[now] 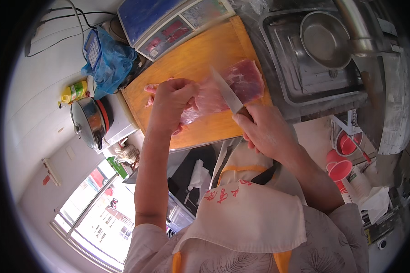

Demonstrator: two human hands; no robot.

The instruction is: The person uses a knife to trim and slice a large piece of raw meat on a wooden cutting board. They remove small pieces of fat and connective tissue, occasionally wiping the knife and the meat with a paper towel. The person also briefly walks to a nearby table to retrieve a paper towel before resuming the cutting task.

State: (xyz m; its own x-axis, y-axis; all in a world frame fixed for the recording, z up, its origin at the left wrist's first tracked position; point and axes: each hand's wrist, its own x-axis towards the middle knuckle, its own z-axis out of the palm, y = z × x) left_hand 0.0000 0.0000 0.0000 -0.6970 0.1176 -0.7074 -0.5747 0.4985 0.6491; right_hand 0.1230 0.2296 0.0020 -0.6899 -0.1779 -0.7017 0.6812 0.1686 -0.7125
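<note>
Possibly, slippery meat [209,98] slides and sends the knife [227,92] astray
Right hand [266,129]: grip closed round the knife; left hand [174,96]: grip pinching meat

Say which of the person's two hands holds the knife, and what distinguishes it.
The right hand: it grips the knife by its handle. The left hand holds no tool; its fingers curl at the raw meat.

We see raw meat [208,96] lying slantwise on the board [187,66], pale pink toward the left, deep red at its right end. Over it we find the knife [228,93], brown-handled, tip pointing away and left; we cannot tell whether it touches.
</note>
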